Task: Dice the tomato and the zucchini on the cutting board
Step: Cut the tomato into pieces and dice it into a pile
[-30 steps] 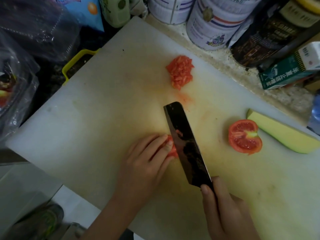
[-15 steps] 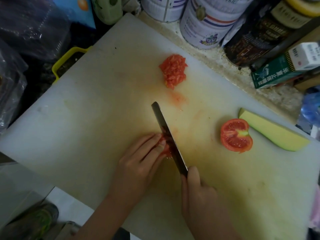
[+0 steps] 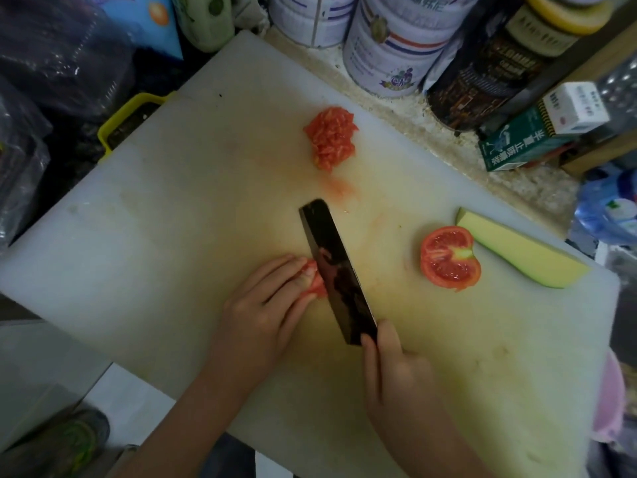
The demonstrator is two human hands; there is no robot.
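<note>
My left hand (image 3: 262,305) presses the tomato piece (image 3: 315,282) under nearly straight fingers (image 3: 275,274) just beside the knife (image 3: 336,270) my right hand (image 3: 396,377) grips, so I should tuck those fingertips (image 3: 303,263) back.

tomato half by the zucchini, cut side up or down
Cut side up: the tomato half shows its seeds and pale core.

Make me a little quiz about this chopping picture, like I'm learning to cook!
1. True or false: the zucchini piece is already diced.
2. What lies nearest the zucchini piece? A) the tomato half B) a spoon C) an egg
3. Fill in: the left hand presses on a tomato piece while the right hand grips the ____.
Key: 1 false; 2 A; 3 knife.
</note>
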